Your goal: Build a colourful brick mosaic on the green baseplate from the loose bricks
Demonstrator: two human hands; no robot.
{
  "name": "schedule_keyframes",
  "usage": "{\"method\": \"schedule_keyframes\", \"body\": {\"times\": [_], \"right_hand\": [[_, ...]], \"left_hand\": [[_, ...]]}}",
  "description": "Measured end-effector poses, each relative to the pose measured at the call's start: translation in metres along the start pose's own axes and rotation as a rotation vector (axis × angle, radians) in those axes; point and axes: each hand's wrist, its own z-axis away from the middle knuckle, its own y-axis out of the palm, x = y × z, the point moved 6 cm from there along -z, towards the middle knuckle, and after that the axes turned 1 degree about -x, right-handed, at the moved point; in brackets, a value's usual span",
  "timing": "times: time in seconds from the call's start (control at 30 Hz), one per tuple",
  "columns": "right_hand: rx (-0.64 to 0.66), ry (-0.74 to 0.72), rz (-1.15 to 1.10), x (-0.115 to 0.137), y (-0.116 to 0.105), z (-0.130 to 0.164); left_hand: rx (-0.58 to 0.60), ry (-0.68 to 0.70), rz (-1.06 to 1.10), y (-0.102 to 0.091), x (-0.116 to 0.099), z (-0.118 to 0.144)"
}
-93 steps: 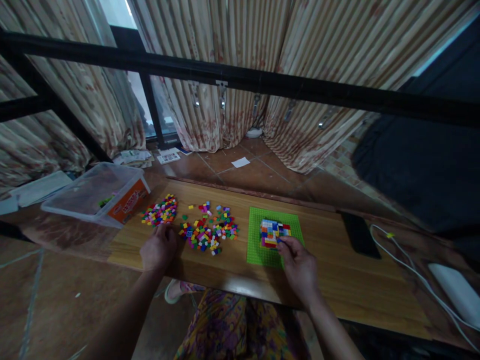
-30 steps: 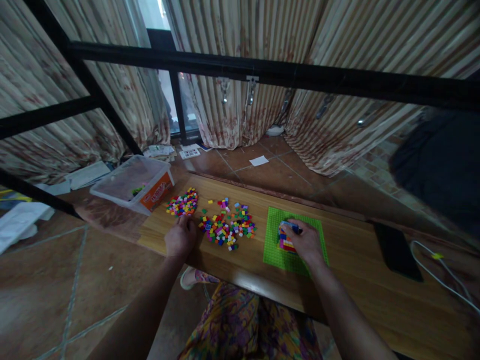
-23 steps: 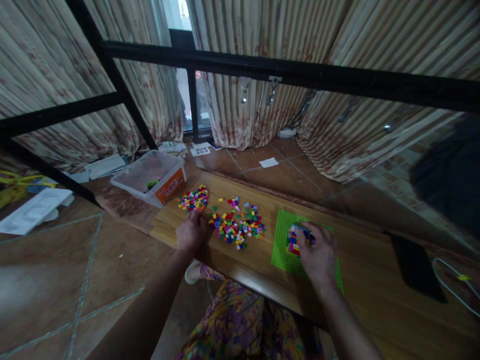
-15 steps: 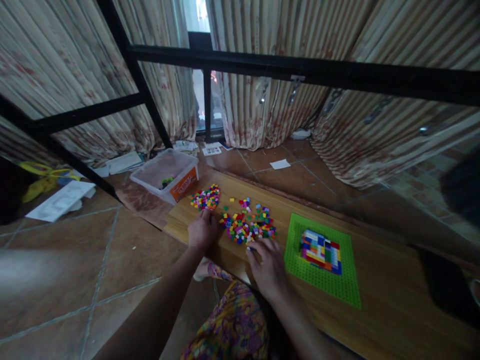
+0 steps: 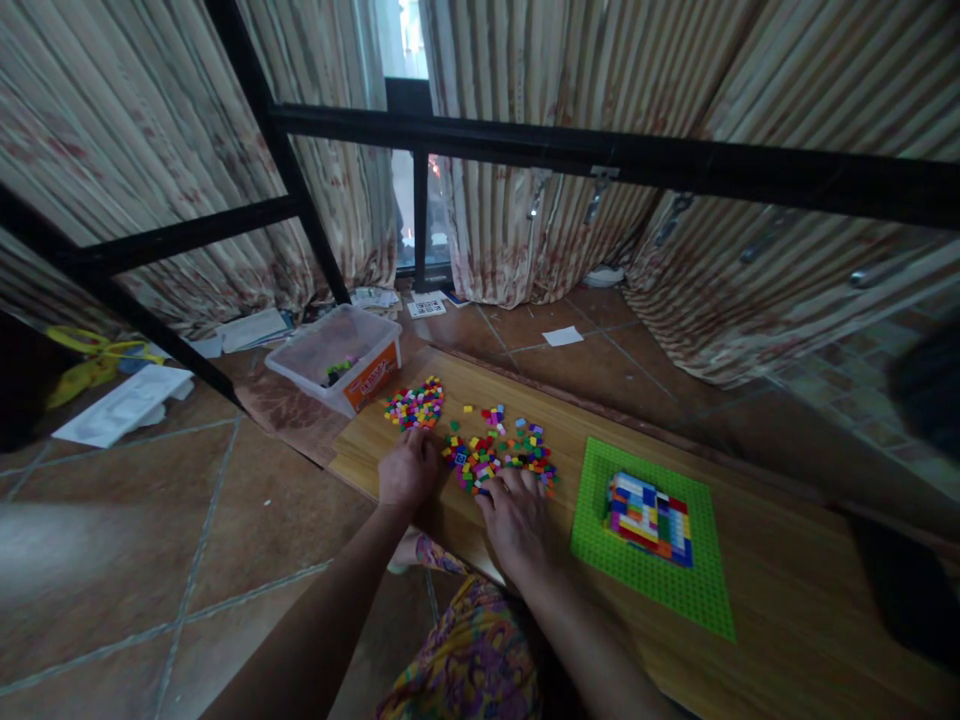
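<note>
A: In the head view, how did the right hand (image 5: pixel 517 515) stand?

B: Just below the middle of the frame, fingers half curled and tips down at the near edge of the loose bricks (image 5: pixel 484 458). The thumb sat close to the fingers; whether they had hold of a brick, I couldn't tell.

A: And the left hand (image 5: pixel 407 468)?

B: Left of it in the frame, loosely curled, its fingertips by the lower edge of the small heap (image 5: pixel 415 403). (The knuckles hid whatever it might have pinched, so I couldn't tell there either.)

A: How was picking from there best done?

B: In my judgement, with thumb and forefinger tips alone, one brick by its opposite sides, from the edge where fewer lay. A flat palm would likely have scattered the others. With the heap so near, slow, small movements seemed wiser.

A: Where was the build (image 5: pixel 649 515)?

B: On the green board (image 5: pixel 652 583), lower right of the frame, untouched, bare studs all around it. The right forearm passed just below the board's left corner, so I'd have wanted the arm kept clear.

A: Anything else?

B: The tub (image 5: pixel 373 378), left of centre, beyond the heap and apart from both hands.
</note>
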Motion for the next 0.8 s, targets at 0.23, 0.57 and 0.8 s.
{"method": "schedule_keyframes", "body": {"times": [0.23,0.57,0.8], "right_hand": [[-0.063,-0.04,0.044,0.001,-0.001,-0.004],[-0.104,0.427,-0.895,-0.05,-0.019,0.044],[-0.172,0.862,-1.507,-0.081,-0.015,0.081]], "left_hand": [[-0.01,-0.012,-0.025,-0.002,0.0,-0.001],[-0.017,0.012,-0.054,-0.002,0.001,-0.003],[-0.012,-0.006,-0.099,-0.003,-0.001,-0.004]]}}
